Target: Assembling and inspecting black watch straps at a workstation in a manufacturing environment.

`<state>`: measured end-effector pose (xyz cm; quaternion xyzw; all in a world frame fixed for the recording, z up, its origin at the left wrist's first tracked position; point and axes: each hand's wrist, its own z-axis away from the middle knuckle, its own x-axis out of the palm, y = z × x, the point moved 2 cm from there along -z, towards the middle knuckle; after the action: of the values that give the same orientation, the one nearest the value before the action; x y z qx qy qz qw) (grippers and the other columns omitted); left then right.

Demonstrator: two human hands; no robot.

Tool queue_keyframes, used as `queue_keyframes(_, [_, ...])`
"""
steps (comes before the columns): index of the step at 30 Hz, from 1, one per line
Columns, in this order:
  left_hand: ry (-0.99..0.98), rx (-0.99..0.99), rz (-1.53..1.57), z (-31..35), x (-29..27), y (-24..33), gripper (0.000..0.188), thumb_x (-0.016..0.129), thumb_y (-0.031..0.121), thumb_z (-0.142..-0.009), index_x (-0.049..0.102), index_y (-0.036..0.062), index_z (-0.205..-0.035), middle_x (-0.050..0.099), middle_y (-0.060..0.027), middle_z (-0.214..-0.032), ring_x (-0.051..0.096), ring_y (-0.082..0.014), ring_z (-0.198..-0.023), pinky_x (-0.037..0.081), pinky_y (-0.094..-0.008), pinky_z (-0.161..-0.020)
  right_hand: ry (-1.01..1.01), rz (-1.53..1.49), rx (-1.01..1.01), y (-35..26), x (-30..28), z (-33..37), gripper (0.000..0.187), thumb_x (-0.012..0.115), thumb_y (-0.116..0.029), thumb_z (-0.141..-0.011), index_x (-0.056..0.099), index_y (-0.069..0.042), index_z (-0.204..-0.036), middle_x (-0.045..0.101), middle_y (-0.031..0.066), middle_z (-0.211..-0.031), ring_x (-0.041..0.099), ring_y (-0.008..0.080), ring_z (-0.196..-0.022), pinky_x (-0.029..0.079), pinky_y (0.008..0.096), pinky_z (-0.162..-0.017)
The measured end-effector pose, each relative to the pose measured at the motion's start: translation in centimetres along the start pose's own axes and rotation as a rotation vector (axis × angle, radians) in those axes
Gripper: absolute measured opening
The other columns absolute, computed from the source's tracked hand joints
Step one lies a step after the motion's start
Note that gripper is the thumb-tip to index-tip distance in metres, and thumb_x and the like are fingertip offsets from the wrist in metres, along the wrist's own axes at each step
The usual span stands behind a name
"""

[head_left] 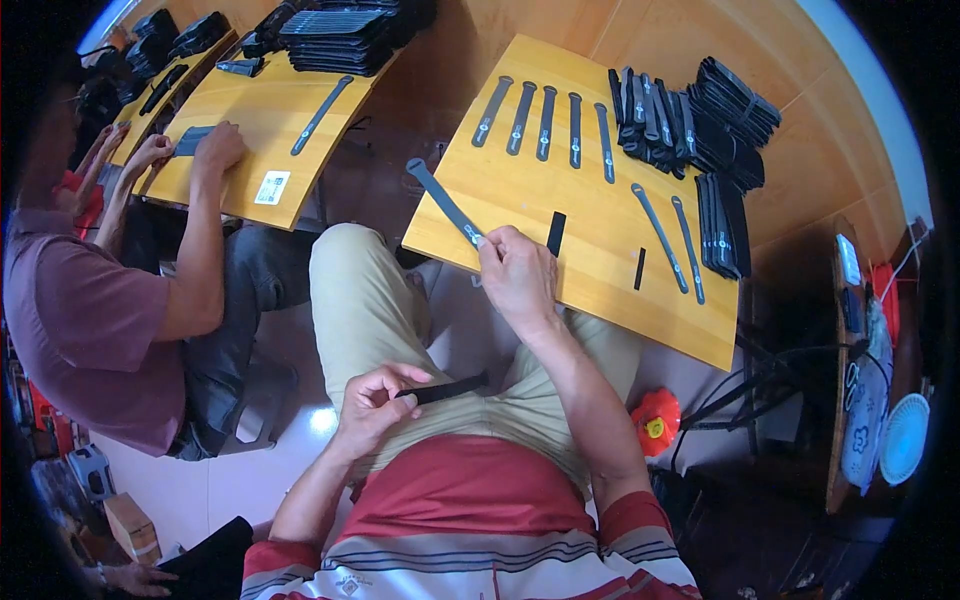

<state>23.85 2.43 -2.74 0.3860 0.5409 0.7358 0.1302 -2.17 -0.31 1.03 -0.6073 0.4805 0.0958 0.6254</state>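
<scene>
My right hand point(522, 280) pinches the near end of a grey strap point(443, 203) with a rounded head, over the left front edge of the wooden table point(600, 310). My left hand point(378, 405) is over my lap, thumb and fingers closed on a black strap point(447, 389) that points to the right. Two short black strips, one wider point(556, 233) and one narrow point(640, 268), lie on the table to the right of my right hand. Several grey straps point(545, 123) lie side by side toward the far edge; two more point(660, 238) lie at the right.
Piles of dark straps point(725, 130) fill the table's back right corner, with a smaller bundle point(722, 225) nearer. At left, a co-worker point(110, 310) handles a dark piece at another wooden table point(265, 110). A red and yellow object point(656, 422) sits below my table's right side.
</scene>
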Motion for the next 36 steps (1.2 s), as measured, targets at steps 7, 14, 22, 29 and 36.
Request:
queue_keyframes(7, [-0.062, -0.060, 0.031, -0.8, 0.6, -1.1, 0.021, 0.062, -0.006, -0.088, 0.048, 0.0069, -0.077, 0.065, -0.0159, -0.106, 0.061, -0.0106, -0.079, 0.052, -0.0254, -0.072, 0.008, 0.279, -0.035, -0.6, -0.7, 1.3, 0.019, 0.059, -0.022, -0.092, 0.061, -0.003, -0.089, 0.061, 0.0189, -0.082, 0.064, 0.0396, -0.072, 0.049, 0.0509, -0.065])
queue_keyframes(14, [-0.059, 0.018, -0.131, -1.9, 1.9, -1.2, 0.022, 0.068, 0.001, -0.088, 0.050, 0.0060, -0.077, 0.064, -0.0120, -0.104, 0.058, -0.0147, -0.093, 0.046, -0.0286, -0.083, -0.101, -0.347, -0.174, -1.4, -2.0, 7.6, 0.010, 0.071, -0.011, -0.085, 0.066, -0.002, -0.085, 0.060, 0.0087, -0.077, 0.058, 0.0178, -0.065, 0.046, 0.0311, -0.059])
queue_keyframes(22, [-0.208, 0.096, -0.362, -3.2, 4.1, -2.2, 0.020, 0.067, 0.010, -0.092, 0.051, 0.0034, -0.083, 0.057, -0.0086, -0.099, 0.054, -0.0155, -0.091, 0.044, -0.0274, -0.081, -0.453, -0.778, 0.145, 1.7, -1.3, 14.5, 0.012, 0.066, -0.010, -0.093, 0.063, 0.001, -0.097, 0.063, 0.0009, -0.078, 0.055, 0.0047, -0.071, 0.046, 0.0237, -0.061])
queue_keyframes(29, [-0.265, 0.127, -0.531, -3.8, 5.5, -2.4, 0.019, 0.056, 0.017, -0.099, 0.057, 0.0007, -0.089, 0.057, -0.0115, -0.098, 0.056, -0.0226, -0.090, 0.045, -0.0317, -0.082, -0.376, -0.812, 0.157, 3.2, -1.5, 15.5, 0.016, 0.068, -0.013, -0.092, 0.065, 0.002, -0.098, 0.066, 0.0070, -0.083, 0.060, 0.0085, -0.073, 0.049, 0.0259, -0.064])
queue_keyframes(36, [-0.251, 0.235, -0.680, -4.1, 6.1, -2.8, 0.020, 0.057, 0.018, -0.099, 0.057, 0.0004, -0.089, 0.053, -0.0107, -0.091, 0.052, -0.0232, -0.085, 0.044, -0.0325, -0.078, -0.301, -0.751, 0.106, 4.3, -1.3, 16.1, 0.014, 0.070, -0.010, -0.089, 0.067, 0.002, -0.096, 0.068, 0.0104, -0.086, 0.065, 0.0141, -0.074, 0.051, 0.0281, -0.065])
